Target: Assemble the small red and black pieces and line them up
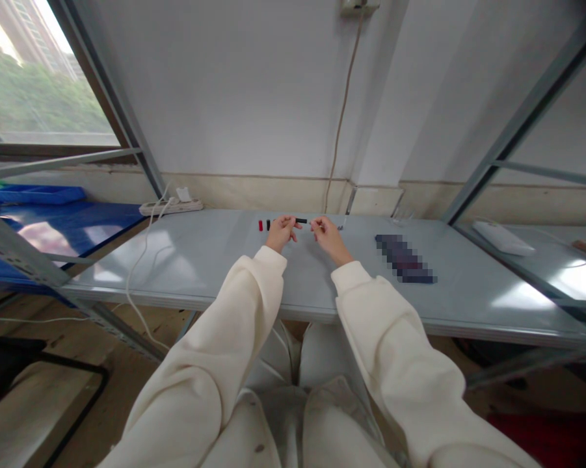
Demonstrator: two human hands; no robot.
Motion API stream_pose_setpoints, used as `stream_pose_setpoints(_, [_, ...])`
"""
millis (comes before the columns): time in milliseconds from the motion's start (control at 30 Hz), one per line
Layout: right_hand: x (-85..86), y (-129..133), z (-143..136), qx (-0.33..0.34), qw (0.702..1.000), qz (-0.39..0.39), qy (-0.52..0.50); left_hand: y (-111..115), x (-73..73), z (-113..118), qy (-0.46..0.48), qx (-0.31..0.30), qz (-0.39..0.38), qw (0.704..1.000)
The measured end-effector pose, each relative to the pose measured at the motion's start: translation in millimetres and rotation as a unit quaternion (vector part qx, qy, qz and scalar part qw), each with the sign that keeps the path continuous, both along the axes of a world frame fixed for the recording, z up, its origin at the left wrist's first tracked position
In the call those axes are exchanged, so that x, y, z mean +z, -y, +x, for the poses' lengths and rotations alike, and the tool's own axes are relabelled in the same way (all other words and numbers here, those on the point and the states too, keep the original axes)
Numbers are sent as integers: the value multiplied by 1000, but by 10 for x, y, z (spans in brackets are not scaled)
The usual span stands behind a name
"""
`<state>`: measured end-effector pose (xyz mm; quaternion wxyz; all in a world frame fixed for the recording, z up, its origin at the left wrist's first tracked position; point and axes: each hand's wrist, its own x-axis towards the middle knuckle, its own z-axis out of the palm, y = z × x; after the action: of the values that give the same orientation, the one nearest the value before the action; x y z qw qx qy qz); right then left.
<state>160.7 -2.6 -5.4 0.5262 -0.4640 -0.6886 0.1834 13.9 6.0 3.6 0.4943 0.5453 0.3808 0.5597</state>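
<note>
My left hand (283,230) is closed around a slim black tube (301,221), like a marker barrel, which points to the right. My right hand (323,232) is just to the right of the tube's end, thumb and fingertips pinched together. Whatever is between those fingertips is too small to make out. Left of my left hand, a small red cylinder (260,225) and a small black cylinder (268,225) stand side by side on the grey table (224,260). Close behind my right hand lies a small dark piece (340,227), partly hidden.
A pixelated dark flat object (406,259) lies on the table to the right. At the back left is a white power strip (172,207), its cable hanging over the front edge. Grey metal frame posts (521,110) rise at both sides, and a wall is behind.
</note>
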Motion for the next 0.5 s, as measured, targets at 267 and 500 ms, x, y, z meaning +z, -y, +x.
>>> stream_pose_setpoints(267, [24,44,-38,22,998,-37,-35,-41,-50,8,-5,64,22,998])
stream_pose_setpoints(500, [43,56,-32,-13,999,-18,-33,-60,-35,-18,12,132,47,990])
